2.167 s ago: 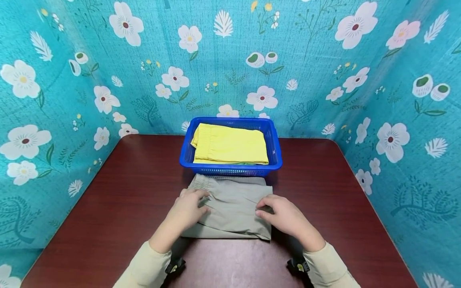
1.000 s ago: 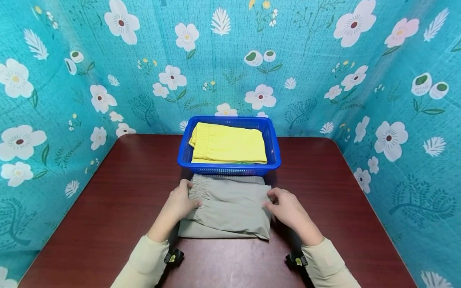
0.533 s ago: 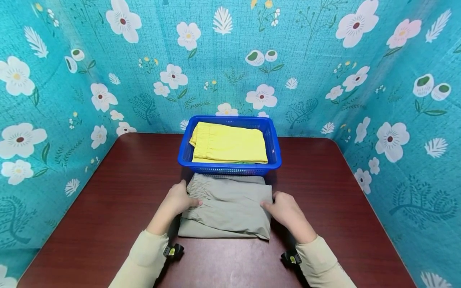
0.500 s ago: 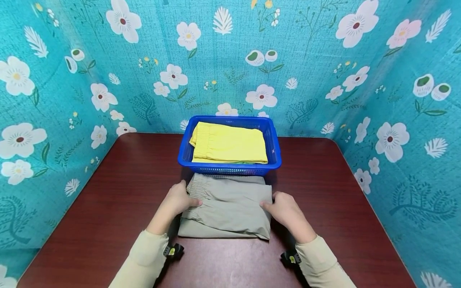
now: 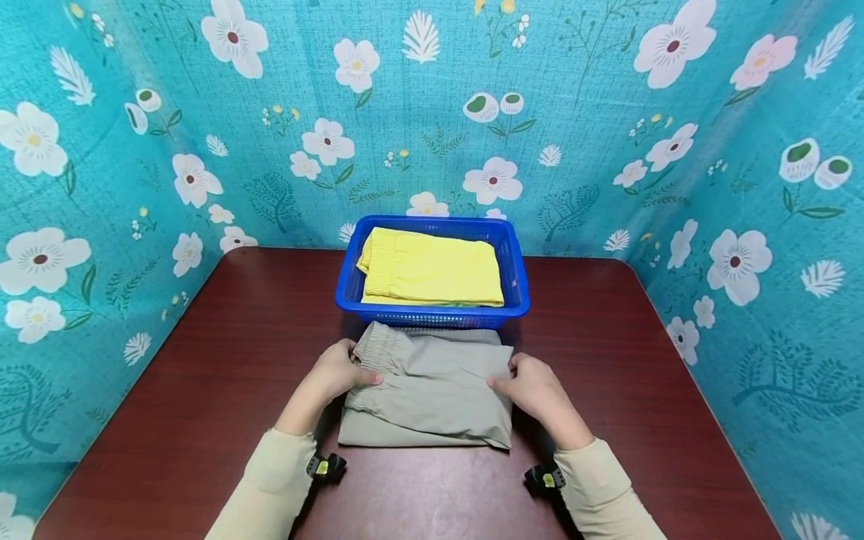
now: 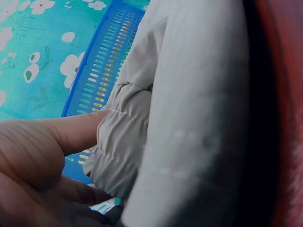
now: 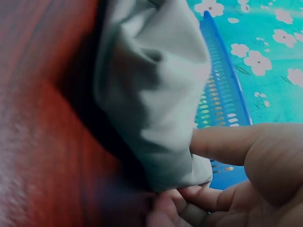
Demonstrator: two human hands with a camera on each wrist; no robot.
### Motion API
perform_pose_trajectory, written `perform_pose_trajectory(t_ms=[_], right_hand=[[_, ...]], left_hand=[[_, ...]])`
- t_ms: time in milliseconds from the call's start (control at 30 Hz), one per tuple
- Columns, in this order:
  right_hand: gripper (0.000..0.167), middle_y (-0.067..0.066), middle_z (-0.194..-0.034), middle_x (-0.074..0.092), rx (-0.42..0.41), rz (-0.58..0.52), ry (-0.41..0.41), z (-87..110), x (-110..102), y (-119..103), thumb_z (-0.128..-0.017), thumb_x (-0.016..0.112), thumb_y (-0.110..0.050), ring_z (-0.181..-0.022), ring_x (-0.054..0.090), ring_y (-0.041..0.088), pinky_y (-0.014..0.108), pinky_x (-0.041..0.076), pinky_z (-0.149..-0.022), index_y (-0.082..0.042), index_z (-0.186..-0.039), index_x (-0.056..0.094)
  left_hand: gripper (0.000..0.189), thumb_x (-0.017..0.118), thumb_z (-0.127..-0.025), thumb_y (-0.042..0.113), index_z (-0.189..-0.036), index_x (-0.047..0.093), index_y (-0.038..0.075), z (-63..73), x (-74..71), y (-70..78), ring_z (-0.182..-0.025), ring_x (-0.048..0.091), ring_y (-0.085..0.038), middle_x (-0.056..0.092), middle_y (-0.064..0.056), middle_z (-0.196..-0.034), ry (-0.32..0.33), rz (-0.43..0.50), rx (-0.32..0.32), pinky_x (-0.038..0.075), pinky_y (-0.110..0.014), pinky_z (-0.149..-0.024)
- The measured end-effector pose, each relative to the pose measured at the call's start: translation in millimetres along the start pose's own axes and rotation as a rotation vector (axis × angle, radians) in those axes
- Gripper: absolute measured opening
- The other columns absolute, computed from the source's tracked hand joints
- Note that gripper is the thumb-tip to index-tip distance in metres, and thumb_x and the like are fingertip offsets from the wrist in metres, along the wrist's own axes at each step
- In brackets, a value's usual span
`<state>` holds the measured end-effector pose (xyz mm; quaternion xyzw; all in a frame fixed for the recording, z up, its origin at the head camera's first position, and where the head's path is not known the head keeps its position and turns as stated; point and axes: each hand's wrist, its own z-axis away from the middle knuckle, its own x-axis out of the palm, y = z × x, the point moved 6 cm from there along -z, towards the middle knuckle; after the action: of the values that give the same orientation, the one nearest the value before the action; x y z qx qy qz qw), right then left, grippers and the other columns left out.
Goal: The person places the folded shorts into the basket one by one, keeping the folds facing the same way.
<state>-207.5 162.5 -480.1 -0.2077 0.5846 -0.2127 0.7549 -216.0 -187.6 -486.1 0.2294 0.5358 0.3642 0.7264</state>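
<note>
Folded grey pants (image 5: pixel 432 390) with a gathered elastic waistband lie on the table in front of the basket. My left hand (image 5: pixel 335 375) grips them at the waistband end, its thumb on top and its fingers round the edge. On the other side my right hand (image 5: pixel 538 386) pinches the right edge between thumb and fingers. In the left wrist view the gathered waistband (image 6: pixel 120 137) sits between my thumb and fingers. The right wrist view has the cloth's folded end (image 7: pixel 165 156) between thumb and fingertips, with the lower layers bulging toward the camera.
Just behind the pants stands a blue perforated basket (image 5: pixel 432 321). A folded yellow garment (image 5: pixel 439 266) with an elastic waistband lies in it, with a bit of green cloth underneath. The dark red table (image 5: pixel 270 315) reaches back to a blue flowered curtain (image 5: pixel 418 112).
My hands have moved out from over the cloth to its left and right edges and taken hold there. The waistband end is now slightly raised. The basket stays put.
</note>
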Motion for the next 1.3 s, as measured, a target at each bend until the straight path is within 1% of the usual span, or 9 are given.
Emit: perform_pose_trajectory(t_ms=[200,467,567,667,800,967,1067,1167,1300], right_hand=[[0.036,0.001,-0.069,0.047,0.013,-0.206,-0.024,-1.3,0.3,5.3,-0.088,0.079,-0.027,-0.054,0.056,0.018,0.031,0.046,-0.053,-0.007,-0.086,0.049],[0.039,0.002,-0.078,0.038,0.028,-0.412,-0.055,-0.1,5.7,9.2,-0.090,0.079,-0.018,-0.062,0.048,0.016,0.036,0.055,-0.056,-0.007,-0.082,0.043],[0.028,0.004,-0.083,0.043,0.038,-0.478,-0.045,0.5,5.6,11.2,-0.091,0.077,-0.014,-0.068,0.051,0.015,0.037,0.057,-0.058,0.000,-0.096,0.053],[0.042,0.007,-0.091,0.048,0.055,-0.571,-0.052,1.1,6.1,13.5,-0.093,0.074,-0.011,-0.075,0.059,0.016,0.038,0.060,-0.061,0.009,-0.124,0.054],[0.052,0.011,-0.097,0.059,0.072,-0.655,-0.075,1.2,8.0,16.3,-0.094,0.073,-0.010,-0.077,0.066,0.016,0.040,0.062,-0.063,0.011,-0.136,0.050],[0.044,0.011,-0.091,0.069,0.053,-0.596,-0.045,0.0,7.2,17.9,-0.094,0.075,-0.018,-0.071,0.068,0.016,0.039,0.061,-0.061,0.009,-0.125,0.060],[0.034,0.004,-0.073,0.061,0.052,-0.487,-0.011,0.8,4.4,18.8,-0.092,0.077,-0.029,-0.061,0.066,0.020,0.039,0.059,-0.057,0.002,-0.100,0.065],[0.045,-0.002,-0.058,0.042,0.046,-0.344,0.004,2.3,2.8,19.4,-0.091,0.077,-0.041,-0.051,0.063,0.025,0.037,0.055,-0.052,-0.009,-0.074,0.052],[0.053,-0.004,-0.056,0.034,0.016,-0.237,-0.006,4.2,5.8,19.3,-0.090,0.076,-0.047,-0.047,0.058,0.024,0.034,0.049,-0.049,-0.013,-0.070,0.040]], left_hand=[[0.067,0.092,-0.074,0.017,-0.122,0.047,0.010,3.7,2.0,4.7,-0.081,0.049,-0.025,0.047,-0.008,-0.089,0.011,0.097,0.059,0.040,-0.034,-0.065],[0.073,0.087,-0.079,0.009,-0.134,0.040,0.003,2.4,12.0,-1.8,-0.076,0.059,-0.020,0.055,-0.011,-0.092,-0.069,0.345,0.071,0.050,-0.032,-0.065],[0.080,0.085,-0.081,0.011,-0.143,0.037,-0.001,1.1,16.1,-3.9,-0.084,0.066,-0.021,0.063,-0.018,-0.108,-0.105,0.431,0.053,0.055,-0.032,-0.072],[0.076,0.084,-0.083,0.016,-0.145,0.044,-0.005,0.8,17.6,-3.3,-0.092,0.066,-0.020,0.065,-0.018,-0.119,-0.114,0.448,0.056,0.056,-0.031,-0.078],[0.054,0.082,-0.086,0.019,-0.128,0.061,-0.007,2.8,20.4,-1.1,-0.086,0.068,-0.019,0.072,-0.014,-0.105,-0.138,0.436,0.060,0.057,-0.032,-0.075],[0.040,0.082,-0.086,0.020,-0.113,0.067,-0.006,3.9,23.0,0.2,-0.074,0.068,-0.016,0.073,-0.008,-0.089,-0.153,0.423,0.070,0.057,-0.032,-0.067],[0.040,0.083,-0.086,0.020,-0.114,0.068,-0.005,1.7,21.8,1.5,-0.074,0.068,-0.016,0.073,-0.009,-0.091,-0.137,0.420,0.093,0.057,-0.032,-0.067],[0.043,0.083,-0.085,0.020,-0.119,0.069,-0.002,1.1,20.5,1.6,-0.077,0.069,-0.016,0.073,-0.009,-0.096,-0.121,0.423,0.110,0.058,-0.032,-0.069],[0.046,0.083,-0.086,0.020,-0.126,0.067,0.001,4.8,22.3,0.6,-0.082,0.070,-0.017,0.074,-0.009,-0.102,-0.124,0.433,0.139,0.059,-0.032,-0.072]])
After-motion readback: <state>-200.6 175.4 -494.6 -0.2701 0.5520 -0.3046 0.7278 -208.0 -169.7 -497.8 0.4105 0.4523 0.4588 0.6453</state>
